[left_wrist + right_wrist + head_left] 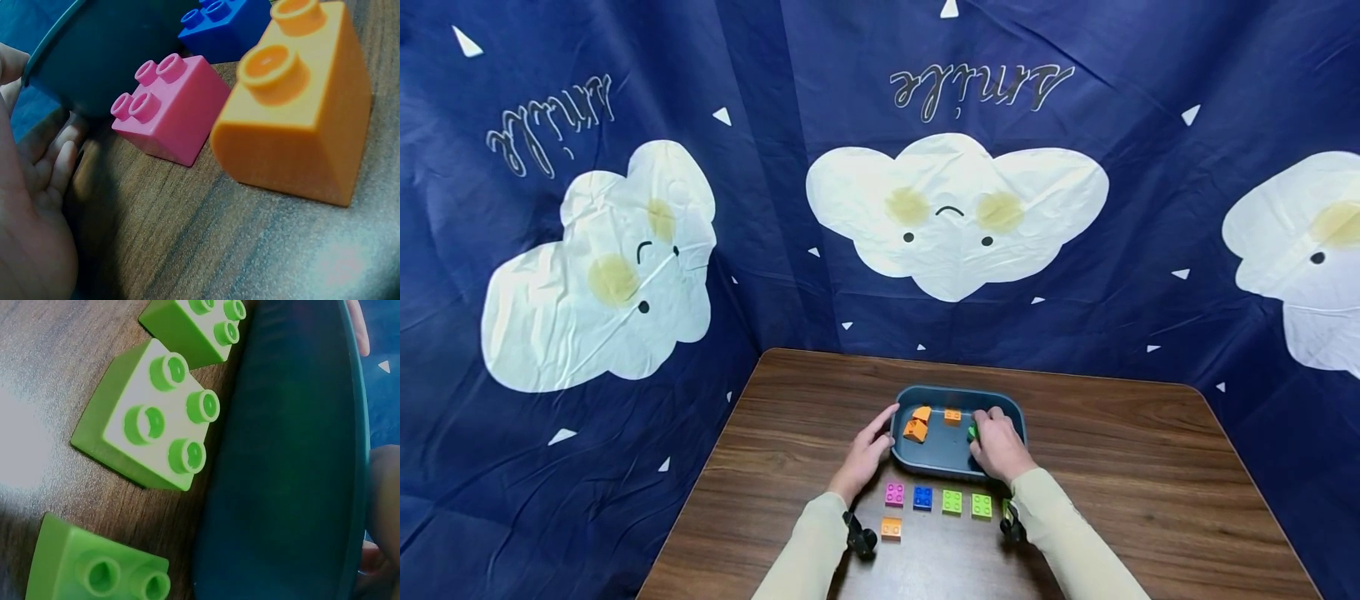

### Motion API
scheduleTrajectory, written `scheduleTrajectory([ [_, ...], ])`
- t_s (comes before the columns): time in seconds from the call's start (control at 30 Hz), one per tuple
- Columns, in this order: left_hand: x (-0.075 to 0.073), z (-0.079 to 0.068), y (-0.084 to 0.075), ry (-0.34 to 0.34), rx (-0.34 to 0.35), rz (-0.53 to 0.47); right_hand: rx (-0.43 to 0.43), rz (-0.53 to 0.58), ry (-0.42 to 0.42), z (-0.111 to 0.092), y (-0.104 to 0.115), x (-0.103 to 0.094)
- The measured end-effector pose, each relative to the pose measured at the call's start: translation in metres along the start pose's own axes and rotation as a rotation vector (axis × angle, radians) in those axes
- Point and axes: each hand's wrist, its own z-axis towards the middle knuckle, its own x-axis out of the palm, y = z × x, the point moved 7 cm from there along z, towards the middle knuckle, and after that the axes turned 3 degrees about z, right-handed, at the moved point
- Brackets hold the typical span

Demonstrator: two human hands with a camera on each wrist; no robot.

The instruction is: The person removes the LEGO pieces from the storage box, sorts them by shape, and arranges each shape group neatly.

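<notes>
My left hand (863,458) rests against the left end of a dark blue-green bin (946,450), fingers stretched along its rim. Inside the bin, at its right side, my right hand (1002,446) pinches a green toy block (973,432), mostly hidden by the fingers. Orange blocks lie in the bin: a sloped pair (915,430) at the left and a studded one (952,417) near the back wall. In front of the bin runs a row: a pink block (169,112), a blue block (922,498) and lime-green blocks (150,422).
Nearer me, below the pink block, sits an orange block (294,106) with a rounded side. All stand on a brown wooden table (1120,467). A dark blue cloth (767,167) with white clouds hangs behind and beside it. Each wrist carries a small black camera (861,537).
</notes>
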Motion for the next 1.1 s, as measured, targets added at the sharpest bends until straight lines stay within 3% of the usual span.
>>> scheduleTrajectory([
  [0.33,0.0,0.0,-0.001,-0.007,0.006,0.013,0.007,0.098,-0.035,-0.001,0.0,-0.008],
  [0.67,0.001,0.002,0.005,0.001,-0.005,0.015,-0.07,0.068,-0.101,-0.009,0.008,-0.014],
  [1.1,0.001,0.002,0.003,0.004,0.0,-0.005,-0.201,0.212,-0.248,-0.022,0.02,-0.029],
])
